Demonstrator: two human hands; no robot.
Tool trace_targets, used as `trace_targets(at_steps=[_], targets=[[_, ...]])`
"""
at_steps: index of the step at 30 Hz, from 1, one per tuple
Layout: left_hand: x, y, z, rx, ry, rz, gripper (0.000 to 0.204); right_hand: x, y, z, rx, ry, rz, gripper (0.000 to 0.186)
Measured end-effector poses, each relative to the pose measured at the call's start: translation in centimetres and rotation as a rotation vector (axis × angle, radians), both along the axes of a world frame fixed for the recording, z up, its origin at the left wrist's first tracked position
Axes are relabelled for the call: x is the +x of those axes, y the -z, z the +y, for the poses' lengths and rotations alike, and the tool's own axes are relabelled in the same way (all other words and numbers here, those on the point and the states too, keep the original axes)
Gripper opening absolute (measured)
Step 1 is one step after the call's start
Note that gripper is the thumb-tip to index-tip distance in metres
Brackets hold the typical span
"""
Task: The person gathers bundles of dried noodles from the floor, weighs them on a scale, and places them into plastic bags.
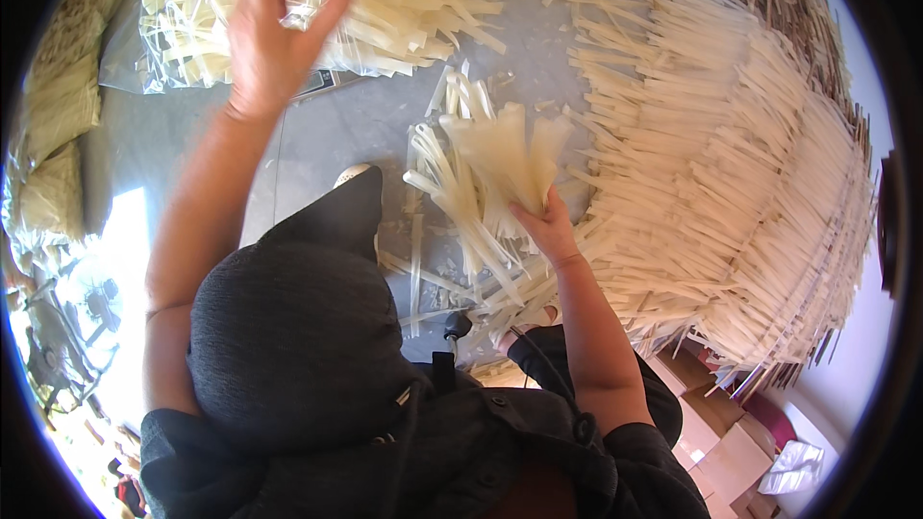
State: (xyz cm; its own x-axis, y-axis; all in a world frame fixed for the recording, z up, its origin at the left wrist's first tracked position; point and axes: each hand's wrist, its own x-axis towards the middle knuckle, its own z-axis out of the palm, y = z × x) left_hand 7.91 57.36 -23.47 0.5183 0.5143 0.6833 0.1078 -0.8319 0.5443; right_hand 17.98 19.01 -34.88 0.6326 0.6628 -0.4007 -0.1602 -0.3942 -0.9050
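Note:
My right hand (550,229) is closed around the lower end of a fanned bunch of pale cream flat strips (505,154). I cannot tell what the strips are made of. Under and beside the bunch, more loose strips (447,168) lie in a small heap on the grey floor. My left hand (267,34) is raised at the upper left, its thumb spread away from the fingers. It is over a clear plastic bag (125,62) full of similar strips (413,0). The fingertips are slightly blurred near the upper edge.
A large stack of pale strips (711,154) fills the right side. A device with a small display (315,83) shows partly under the bag. Brown cardboard boxes (735,461) stand at the lower right. Yellowish sacks (53,183) are at the far left, above a fan (96,298).

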Motion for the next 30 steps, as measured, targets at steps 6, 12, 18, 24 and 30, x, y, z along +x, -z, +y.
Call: trace_targets(at_steps=[6, 12, 18, 24, 30], targets=[[0.2, 5.6, -7.9, -0.992, 0.655, 0.972, 0.05, 1.0, -1.9, 0.1, 0.054, 0.019, 0.112, 0.061], [1.9, 3.6, -11.7, -1.212, 1.271, 0.714, 0.046, -1.5, -8.1, 7.8, 0.098, -0.158, -0.063, 0.044], [1.8, -3.3, -8.2, -0.658, 1.043, 0.782, 0.048, -0.4, -13.2, 11.0, 0.275, -0.137, -0.128, 0.046], [1.7, -5.9, -2.0, -0.042, 0.18, 0.44, 0.058, 3.0, -16.4, 14.7, 0.123, -0.03, -0.27, 0.034], [0.8, 1.0, 4.1, -0.506, 0.039, 0.481, 0.03, 4.1, -17.0, 18.7, 0.065, -0.122, -0.313, 0.03]])
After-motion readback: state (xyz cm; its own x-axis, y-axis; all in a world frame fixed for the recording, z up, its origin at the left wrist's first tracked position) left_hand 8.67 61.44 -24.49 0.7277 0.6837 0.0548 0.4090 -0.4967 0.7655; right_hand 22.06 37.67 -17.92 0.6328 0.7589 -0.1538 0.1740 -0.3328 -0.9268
